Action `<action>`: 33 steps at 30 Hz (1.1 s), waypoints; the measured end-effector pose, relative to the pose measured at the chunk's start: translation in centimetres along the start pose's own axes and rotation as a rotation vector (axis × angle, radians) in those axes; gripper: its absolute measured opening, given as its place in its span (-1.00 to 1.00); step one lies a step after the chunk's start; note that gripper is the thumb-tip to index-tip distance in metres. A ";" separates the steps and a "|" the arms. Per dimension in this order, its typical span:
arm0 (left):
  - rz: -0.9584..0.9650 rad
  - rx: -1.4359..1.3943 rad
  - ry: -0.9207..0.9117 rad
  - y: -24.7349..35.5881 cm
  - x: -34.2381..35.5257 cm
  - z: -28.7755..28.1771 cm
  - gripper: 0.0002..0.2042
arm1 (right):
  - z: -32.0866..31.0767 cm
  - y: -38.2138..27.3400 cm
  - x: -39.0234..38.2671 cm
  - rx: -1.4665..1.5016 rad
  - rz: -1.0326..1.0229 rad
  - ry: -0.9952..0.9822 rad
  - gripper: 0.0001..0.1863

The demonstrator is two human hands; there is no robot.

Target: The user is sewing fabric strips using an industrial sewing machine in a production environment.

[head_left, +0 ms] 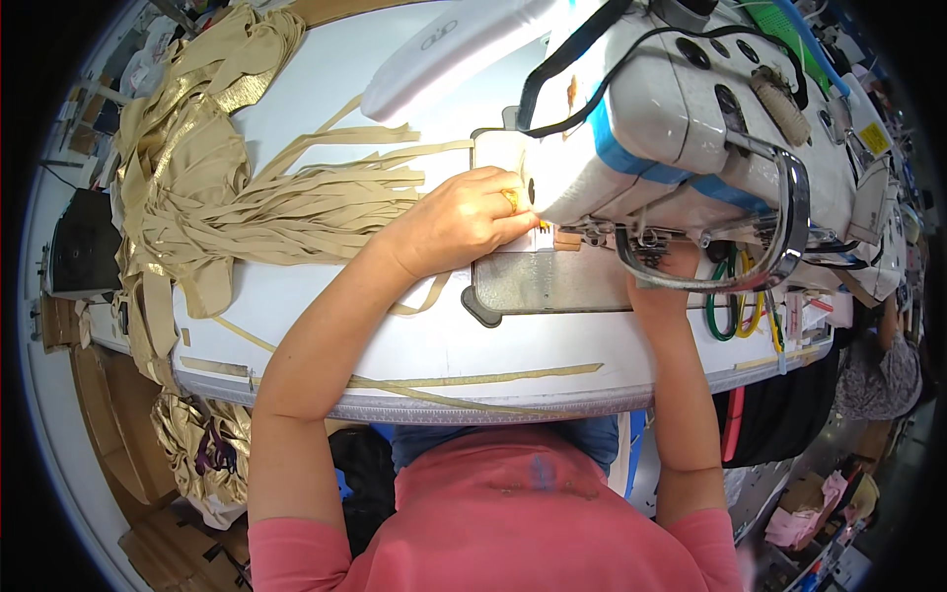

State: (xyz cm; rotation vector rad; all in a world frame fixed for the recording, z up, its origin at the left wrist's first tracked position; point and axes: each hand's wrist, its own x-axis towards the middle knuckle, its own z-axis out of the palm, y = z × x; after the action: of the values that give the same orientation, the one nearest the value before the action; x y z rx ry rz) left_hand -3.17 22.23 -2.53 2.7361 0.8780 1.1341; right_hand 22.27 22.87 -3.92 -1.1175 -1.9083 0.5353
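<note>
On the left of a white sewing machine, my left hand is closed, with its fingers pressed together at the machine's bed. A beige fabric strip trails out from beneath this hand, and a small tan piece shows just past the fingertips. A ring is on one finger. Behind the machine's curved metal guard, my right hand is near the presser foot area; its fingers are mostly hidden. A large bundle of beige strips lies left of my left hand.
Gold and beige fabric is heaped on the table's left side. Thin strips lie along the front edge, near a measuring tape. Green-handled and yellow-handled tools sit right of my right hand. A white lamp-like arm overhangs the back.
</note>
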 end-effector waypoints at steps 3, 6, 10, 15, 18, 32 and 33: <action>-0.001 -0.001 0.009 0.1 0.0 0.0 -0.94 | 0.0 -0.3 0.1 0.085 0.122 -0.032 -0.92; -0.003 -0.007 0.007 0.1 0.0 0.0 -0.94 | -0.1 -0.5 0.1 0.023 0.140 -0.042 -0.94; 0.006 -0.011 0.015 0.0 -0.1 0.1 -0.94 | -0.2 0.5 -0.1 -0.121 -0.019 -0.047 -0.92; 0.011 -0.005 0.012 0.0 -0.1 0.2 -0.94 | -0.3 0.8 -0.3 -0.155 -0.110 -0.051 -0.86; 0.001 -0.008 0.019 -0.2 -0.2 0.3 -0.95 | -0.4 1.0 -0.2 -0.118 -0.117 -0.079 -0.87; 0.023 0.051 -0.011 0.0 0.2 -0.3 -0.94 | -0.1 1.8 -0.4 -0.316 -0.277 0.012 -0.89; 0.006 0.043 -0.034 0.1 0.1 -0.4 -0.93 | -0.1 1.9 -0.4 -0.317 -0.277 0.012 -0.89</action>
State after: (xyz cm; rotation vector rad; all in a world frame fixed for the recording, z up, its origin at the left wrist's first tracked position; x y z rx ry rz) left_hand -3.36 22.15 -2.15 2.7859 0.9007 1.0787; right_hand 23.40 23.50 -5.30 -1.0212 -2.1422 0.0733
